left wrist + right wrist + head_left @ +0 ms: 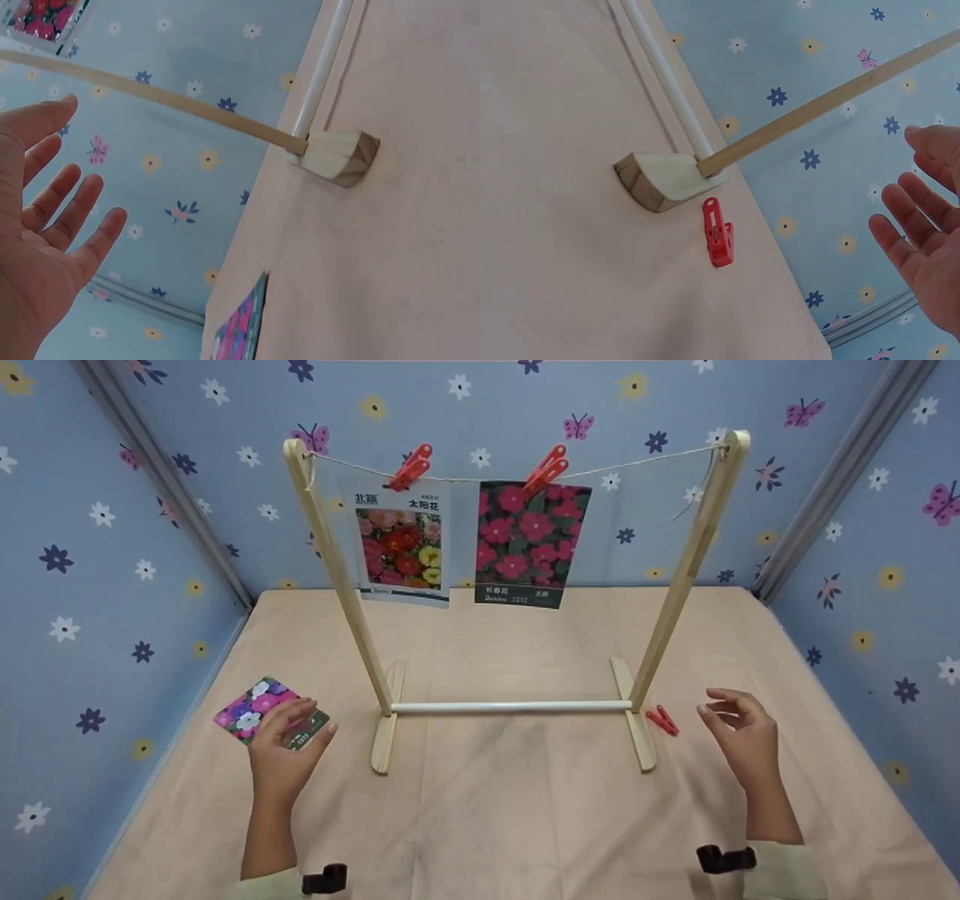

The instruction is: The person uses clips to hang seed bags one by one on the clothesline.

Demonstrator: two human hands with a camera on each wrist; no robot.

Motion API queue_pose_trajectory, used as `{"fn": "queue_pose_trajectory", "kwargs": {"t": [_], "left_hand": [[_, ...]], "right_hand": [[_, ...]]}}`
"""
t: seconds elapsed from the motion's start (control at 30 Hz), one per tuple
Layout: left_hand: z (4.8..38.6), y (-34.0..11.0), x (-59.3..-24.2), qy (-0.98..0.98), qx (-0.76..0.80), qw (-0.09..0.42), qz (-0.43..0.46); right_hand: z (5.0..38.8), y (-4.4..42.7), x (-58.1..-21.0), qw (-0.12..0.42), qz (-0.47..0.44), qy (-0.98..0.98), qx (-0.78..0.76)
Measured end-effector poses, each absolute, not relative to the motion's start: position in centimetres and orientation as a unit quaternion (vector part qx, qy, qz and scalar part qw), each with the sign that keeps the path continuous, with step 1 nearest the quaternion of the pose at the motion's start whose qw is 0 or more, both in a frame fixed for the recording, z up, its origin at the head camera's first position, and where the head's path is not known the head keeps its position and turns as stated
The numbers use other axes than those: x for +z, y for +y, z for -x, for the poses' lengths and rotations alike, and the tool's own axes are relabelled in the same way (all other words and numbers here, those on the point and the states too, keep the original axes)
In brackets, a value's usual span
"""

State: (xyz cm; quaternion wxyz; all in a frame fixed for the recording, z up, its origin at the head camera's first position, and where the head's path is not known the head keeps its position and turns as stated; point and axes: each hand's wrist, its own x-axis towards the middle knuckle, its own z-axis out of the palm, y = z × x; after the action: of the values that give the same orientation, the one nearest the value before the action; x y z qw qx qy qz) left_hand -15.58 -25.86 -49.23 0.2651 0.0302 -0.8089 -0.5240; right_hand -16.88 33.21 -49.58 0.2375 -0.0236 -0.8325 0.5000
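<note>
My left hand (283,754) hovers above a flower seed packet (251,712) lying on the table at the left, its fingers loosely bent and holding nothing. To the right, my right hand (746,742) hangs in the air with relaxed fingers, beside a red clothespin (662,721) on the table. Two more packets hang from a string on a wooden stand: a white one with mixed blooms (401,547) and a dark one with pink flowers (529,544). Each is clipped by a red clothespin (411,469) at its top edge.
The wooden stand has a left post (341,585), a right post (686,570), a white crossbar (510,706) and flat feet. Flower-printed blue walls (97,607) enclose the cloth-covered table (487,810) at the back and both sides.
</note>
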Motion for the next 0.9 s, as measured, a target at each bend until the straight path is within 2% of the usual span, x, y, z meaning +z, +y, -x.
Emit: {"fn": "queue_pose_trajectory", "kwargs": {"t": [0.23, 0.63, 0.73, 0.9], "left_hand": [[15.4, -27.4, -50.5, -0.793, -0.538, 0.278, -0.06], [15.3, -30.8, -53.2, -0.774, -0.545, 0.261, -0.189], [15.5, -31.5, -53.6, -0.751, -0.57, 0.239, -0.233], [16.0, -32.2, -53.7, -0.711, -0.599, 0.198, -0.312]], "right_hand": [[17.1, 34.0, -51.4, 0.199, 0.067, -0.845, 0.492], [17.9, 34.8, -53.8, 0.14, 0.103, -0.857, 0.485], [18.2, 34.8, -54.1, 0.128, 0.108, -0.858, 0.485], [19.1, 34.6, -54.3, 0.076, 0.11, -0.862, 0.489]]}}
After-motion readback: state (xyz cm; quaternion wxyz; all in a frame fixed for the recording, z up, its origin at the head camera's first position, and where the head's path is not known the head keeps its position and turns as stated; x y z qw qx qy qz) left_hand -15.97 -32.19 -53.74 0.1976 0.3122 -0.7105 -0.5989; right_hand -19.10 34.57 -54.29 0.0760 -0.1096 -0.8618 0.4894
